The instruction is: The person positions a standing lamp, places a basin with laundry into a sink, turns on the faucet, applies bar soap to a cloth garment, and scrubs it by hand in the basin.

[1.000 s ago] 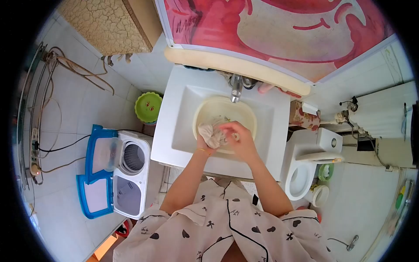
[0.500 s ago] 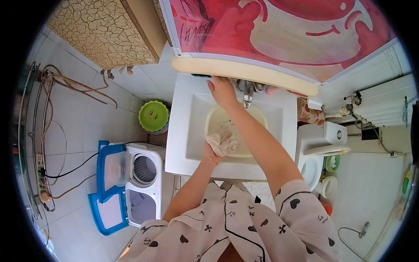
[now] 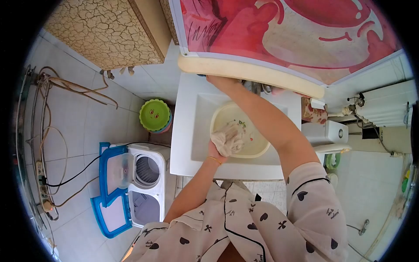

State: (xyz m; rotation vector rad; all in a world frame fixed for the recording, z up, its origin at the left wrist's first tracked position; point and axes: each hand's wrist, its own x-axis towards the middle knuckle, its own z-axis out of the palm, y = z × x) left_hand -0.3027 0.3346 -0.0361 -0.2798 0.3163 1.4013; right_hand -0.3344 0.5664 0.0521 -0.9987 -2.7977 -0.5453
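My left hand (image 3: 213, 151) is closed around a bunched, cream-coloured cloth (image 3: 228, 139) at the near left of a pale yellow basin (image 3: 262, 150). The basin stands in a white sink (image 3: 185, 162) and has a small printed floral pattern inside. My right hand (image 3: 221, 82) reaches to the back left corner of the sink, partly beneath a cream ledge (image 3: 248, 72). Its fingers are hidden there, beside a small dark object that I can barely see. Part of the metal tap (image 3: 258, 87) shows behind my right forearm.
On the left stands a twin-tub washing machine (image 3: 147, 185) with its blue-framed lids raised. Green-topped stacked basins (image 3: 155, 115) sit beside the sink. A toilet (image 3: 325, 132) is at the right. A framed pink picture (image 3: 279, 39) overhangs the back, and cables run along the left wall.
My right hand has slid further back under the ledge, so its fingers no longer show. The left hand keeps hold of the cloth over the basin. The whole view has shifted slightly.
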